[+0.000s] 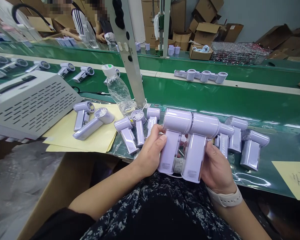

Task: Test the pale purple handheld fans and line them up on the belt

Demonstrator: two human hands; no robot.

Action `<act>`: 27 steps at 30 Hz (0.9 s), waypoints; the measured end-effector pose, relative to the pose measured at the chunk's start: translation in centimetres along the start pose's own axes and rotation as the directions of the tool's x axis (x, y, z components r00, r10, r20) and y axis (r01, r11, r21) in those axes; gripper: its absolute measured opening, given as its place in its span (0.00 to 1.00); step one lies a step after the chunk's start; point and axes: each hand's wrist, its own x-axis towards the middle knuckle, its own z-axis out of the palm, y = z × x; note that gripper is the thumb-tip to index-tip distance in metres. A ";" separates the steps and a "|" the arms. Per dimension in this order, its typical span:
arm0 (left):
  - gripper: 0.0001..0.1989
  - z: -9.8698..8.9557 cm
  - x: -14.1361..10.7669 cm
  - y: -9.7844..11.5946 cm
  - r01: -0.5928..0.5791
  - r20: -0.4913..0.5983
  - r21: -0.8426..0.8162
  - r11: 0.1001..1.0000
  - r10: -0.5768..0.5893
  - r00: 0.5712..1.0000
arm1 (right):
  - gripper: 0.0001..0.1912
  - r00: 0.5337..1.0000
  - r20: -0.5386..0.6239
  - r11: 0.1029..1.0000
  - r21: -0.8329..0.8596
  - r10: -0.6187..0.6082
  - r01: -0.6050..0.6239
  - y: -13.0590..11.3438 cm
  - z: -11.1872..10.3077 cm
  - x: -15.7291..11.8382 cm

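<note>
Over my dark patterned garment, my left hand grips one lilac handheld fan and my right hand a second fan, side by side near the desk — probably light, stiff, slick-shelled and crackable if dropped — so best held round the handles.

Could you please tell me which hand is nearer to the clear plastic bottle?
Left. The left hand is below and right of the clear bottle in the picture; the right hand is lower and much farther right.
</note>
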 end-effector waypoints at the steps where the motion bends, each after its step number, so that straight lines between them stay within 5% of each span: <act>1: 0.21 0.0 -0.2 0.2 -0.008 0.017 -0.014 1.000 0.009 1.000 | 0.14 1.000 -0.012 0.999 -0.019 -0.027 0.026 -0.1 0.0 -0.1; 6: 0.20 0.0 -0.1 0.7 0.003 0.024 -0.101 0.995 -0.001 1.000 | 0.13 0.998 -0.018 0.995 -0.078 -0.058 0.056 -0.9 -0.1 0.1; 12: 0.31 0.0 1.2 0.5 0.166 0.113 -0.275 0.947 -0.140 0.984 | 0.16 0.996 0.018 0.996 -0.018 0.091 -0.091 -1.6 0.6 0.7; 16: 0.25 -0.2 1.3 -0.2 0.162 0.080 -0.341 0.926 -0.143 0.987 | 0.18 0.986 0.042 0.985 0.053 0.160 -0.162 -1.8 1.5 0.7; 23: 0.11 -0.5 0.9 0.4 0.175 0.192 -0.410 0.895 -0.103 0.976 | 0.16 0.994 0.018 0.994 -0.001 0.112 -0.112 -2.4 2.1 0.4; 27: 0.14 -0.6 1.0 0.8 0.188 0.219 -0.436 0.880 -0.099 0.971 | 0.08 1.000 -0.027 0.999 -0.033 -0.007 0.006 -2.7 2.0 0.2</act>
